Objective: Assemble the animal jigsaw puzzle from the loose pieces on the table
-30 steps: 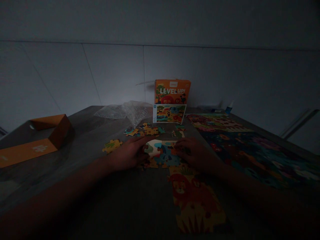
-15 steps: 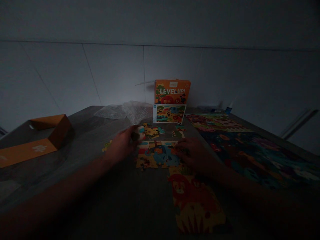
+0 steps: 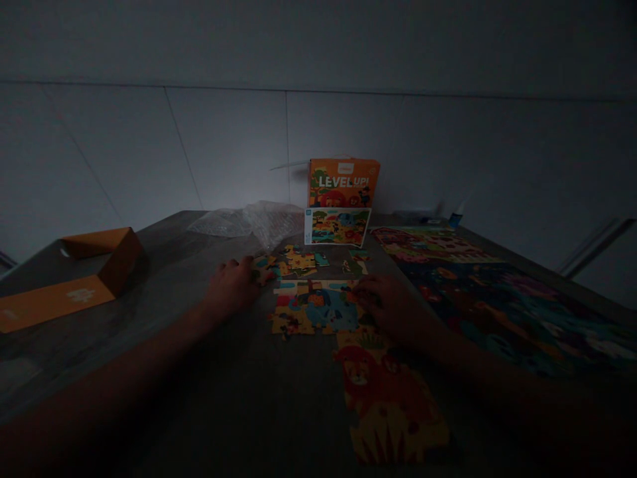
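Loose puzzle pieces lie in a small heap on the far middle of the worktop, just in front of the picture card; assembled section sits directly near of the heap, flat, colours blue and orange.

Change noted: a second ago the left hand lay across the left part of that section; half a second ago it was lifted toward the heap; now it rests knuckles-up on the worktop, left of the section and touching the heap's left edge. Fingers curled down; light too poor to tell whether they hold a piece. A yellow-green stray piece seen earlier at that spot is now hidden under the hand.

Right hand has not shifted; fingers bent over the section's right edge, touching it; cannot tell if they pinch anything.

Reading: the section is now uncovered and steadied from the right side only, while the left hand is at the unplaced pieces.

Around: lion section near and right, meeting the assembled section's near right corner; puzzle box upright behind the card; plastic bag far left of it; orange tray far left; large finished puzzle along the right.
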Available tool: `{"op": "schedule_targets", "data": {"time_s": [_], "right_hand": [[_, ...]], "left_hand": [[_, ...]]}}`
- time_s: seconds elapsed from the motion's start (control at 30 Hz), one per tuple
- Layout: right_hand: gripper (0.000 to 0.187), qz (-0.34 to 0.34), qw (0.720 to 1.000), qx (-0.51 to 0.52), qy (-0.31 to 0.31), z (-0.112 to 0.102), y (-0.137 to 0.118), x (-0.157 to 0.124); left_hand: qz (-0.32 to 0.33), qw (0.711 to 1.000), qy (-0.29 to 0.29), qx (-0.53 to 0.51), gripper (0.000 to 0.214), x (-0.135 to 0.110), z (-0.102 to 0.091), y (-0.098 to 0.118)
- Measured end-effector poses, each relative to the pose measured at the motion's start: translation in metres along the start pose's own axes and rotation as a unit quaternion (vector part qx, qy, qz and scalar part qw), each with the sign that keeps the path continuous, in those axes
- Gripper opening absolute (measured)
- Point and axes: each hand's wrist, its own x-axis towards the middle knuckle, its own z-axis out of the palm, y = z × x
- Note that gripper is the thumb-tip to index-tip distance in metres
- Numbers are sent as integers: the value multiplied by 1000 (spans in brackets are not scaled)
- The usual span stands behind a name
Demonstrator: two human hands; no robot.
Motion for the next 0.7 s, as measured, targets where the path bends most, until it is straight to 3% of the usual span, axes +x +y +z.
{"op": "schedule_targets", "data": {"time_s": [0.17,0.43,0.7], "right_hand": [[19,7,1000,-4,3,-2,-1,-1],[20,-9,1000,-7,17,-1,-1,0],[18,0,1000,5,7,-4,-4,0]], "left_hand": [[-77,995,-4,62,60,-3,-5,6],[30,999,-31,-21,47,7,4,-1],[0,1000,-15,-14,46,12,6,-8]]}}
